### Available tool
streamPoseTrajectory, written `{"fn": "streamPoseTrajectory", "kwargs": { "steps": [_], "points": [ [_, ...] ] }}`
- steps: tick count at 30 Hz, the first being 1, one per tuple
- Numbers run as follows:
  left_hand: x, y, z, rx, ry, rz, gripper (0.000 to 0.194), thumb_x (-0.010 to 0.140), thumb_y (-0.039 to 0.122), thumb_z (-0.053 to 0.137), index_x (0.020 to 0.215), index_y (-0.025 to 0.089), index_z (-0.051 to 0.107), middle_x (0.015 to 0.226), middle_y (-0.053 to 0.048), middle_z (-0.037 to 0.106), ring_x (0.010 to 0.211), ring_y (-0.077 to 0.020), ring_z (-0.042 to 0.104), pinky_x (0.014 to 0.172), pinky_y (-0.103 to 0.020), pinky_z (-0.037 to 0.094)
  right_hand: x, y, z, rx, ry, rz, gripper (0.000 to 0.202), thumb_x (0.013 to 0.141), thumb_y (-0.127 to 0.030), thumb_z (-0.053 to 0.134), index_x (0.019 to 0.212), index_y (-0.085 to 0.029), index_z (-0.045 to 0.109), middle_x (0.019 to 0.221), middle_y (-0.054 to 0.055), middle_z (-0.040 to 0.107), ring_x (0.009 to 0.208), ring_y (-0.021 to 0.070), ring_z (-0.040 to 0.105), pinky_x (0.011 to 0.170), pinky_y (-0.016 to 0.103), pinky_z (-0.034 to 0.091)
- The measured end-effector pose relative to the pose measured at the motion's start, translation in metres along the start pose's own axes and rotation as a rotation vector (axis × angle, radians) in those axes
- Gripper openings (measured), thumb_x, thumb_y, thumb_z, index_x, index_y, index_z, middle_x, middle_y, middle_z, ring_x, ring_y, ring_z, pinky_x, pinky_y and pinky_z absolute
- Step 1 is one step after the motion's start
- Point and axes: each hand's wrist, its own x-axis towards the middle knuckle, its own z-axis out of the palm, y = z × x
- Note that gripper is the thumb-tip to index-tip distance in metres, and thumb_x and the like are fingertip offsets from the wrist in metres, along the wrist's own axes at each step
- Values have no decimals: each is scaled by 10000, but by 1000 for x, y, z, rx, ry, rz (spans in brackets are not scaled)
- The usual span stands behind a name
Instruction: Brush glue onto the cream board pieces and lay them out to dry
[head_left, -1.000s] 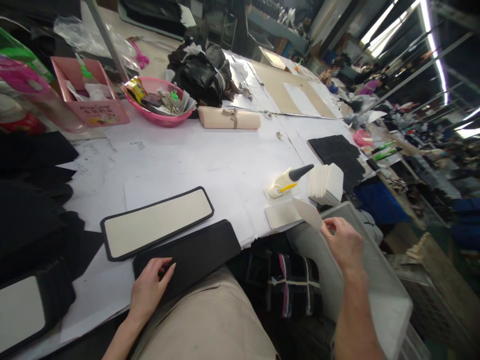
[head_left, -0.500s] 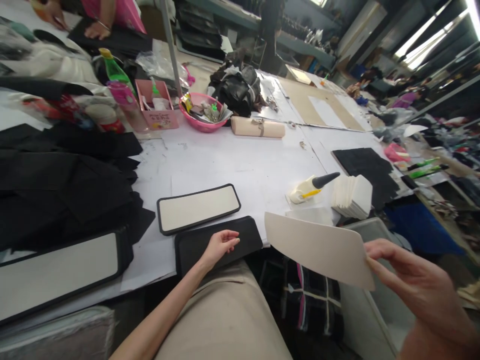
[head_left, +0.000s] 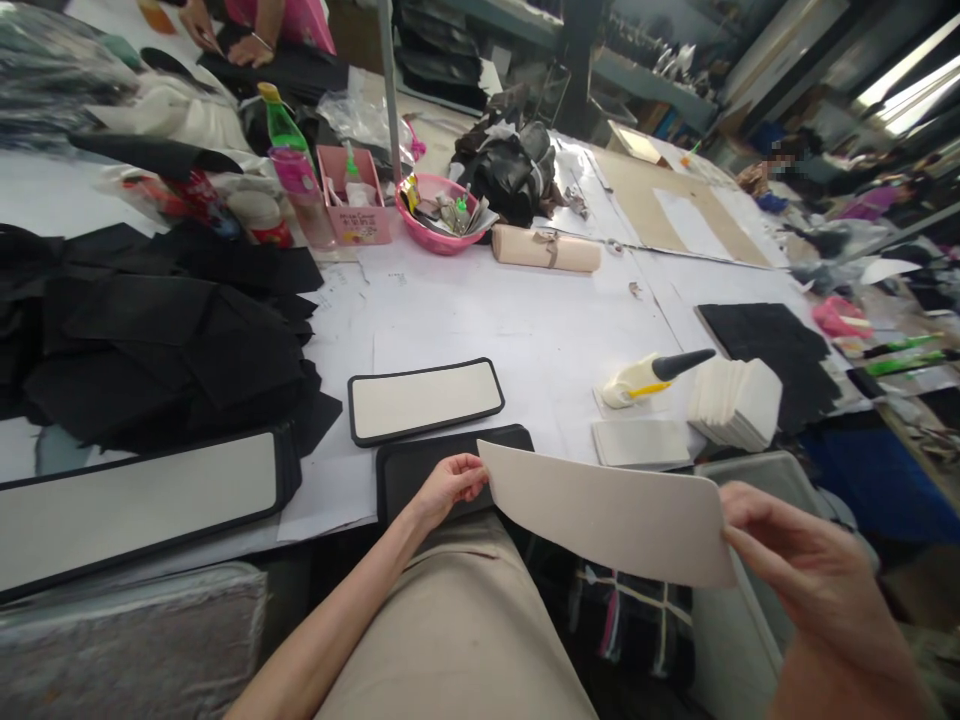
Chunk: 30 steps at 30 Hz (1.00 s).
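A thin off-white board [head_left: 607, 515] with rounded corners is stretched out between my two hands, slightly curved. My right hand [head_left: 795, 560] pinches its right end between thumb and fingers. At the opposite end, the fingers of my left hand [head_left: 454, 485] are closed on the board's left edge. Under my left hand a black rounded panel [head_left: 405, 475] lies at the table edge, partly covered by the hand and board. Just behind it rests a pale panel with a black border [head_left: 427, 400]. A longer stack of black-bordered pale panels [head_left: 150, 500] lies to the left.
Black cut pieces [head_left: 172, 340] are heaped at left. A glue pot with a brush [head_left: 630, 382], a pale flat block [head_left: 641, 442] and a stack of white cards [head_left: 731, 400] stand right. Farther back are a pink basin [head_left: 435, 235] and a co-worker's hands [head_left: 251, 48].
The right hand has brought the board leftward, over part of the black panel. My left hand has closed on its near end. The view has shifted, so the table things appear farther right.
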Motion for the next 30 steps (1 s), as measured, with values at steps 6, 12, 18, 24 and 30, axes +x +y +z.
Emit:
{"fn": "streamPoseTrajectory", "kwargs": {
  "steps": [6,12,18,24,30],
  "points": [
    [1,-4,7,25,-27,12,302,692,395,753,701,143,587,579,15,556,500,-62,448,493,-212,309,0,-5,-1,22,-52,-7,122,745,-311,712,672,-235,652,771,63,640,736,206,621,639,263,530],
    [-17,-4,-7,94,100,24,309,703,409,736,700,150,569,576,12,556,504,-67,450,495,-206,320,5,21,-2,-47,22,104,167,732,-375,728,751,-217,677,819,69,663,778,204,622,691,262,527],
    [-68,-3,-49,366,475,16,354,676,479,727,699,155,586,558,33,527,500,-74,421,458,-193,277,22,91,60,-26,-17,324,336,758,-495,647,770,-160,660,725,42,664,660,170,598,603,246,482],
    [-105,-10,-84,476,679,-26,415,628,537,734,686,147,604,543,32,520,499,-84,393,475,-211,295,36,148,151,-236,-54,349,264,797,-405,551,726,-173,654,695,28,687,665,178,623,632,251,436],
    [-117,-11,-99,543,793,-46,464,585,577,740,692,143,617,546,23,543,502,-96,409,481,-220,308,49,149,193,-452,-114,407,178,811,-293,530,759,-206,676,749,4,708,736,167,651,656,233,405]
  ]
}}
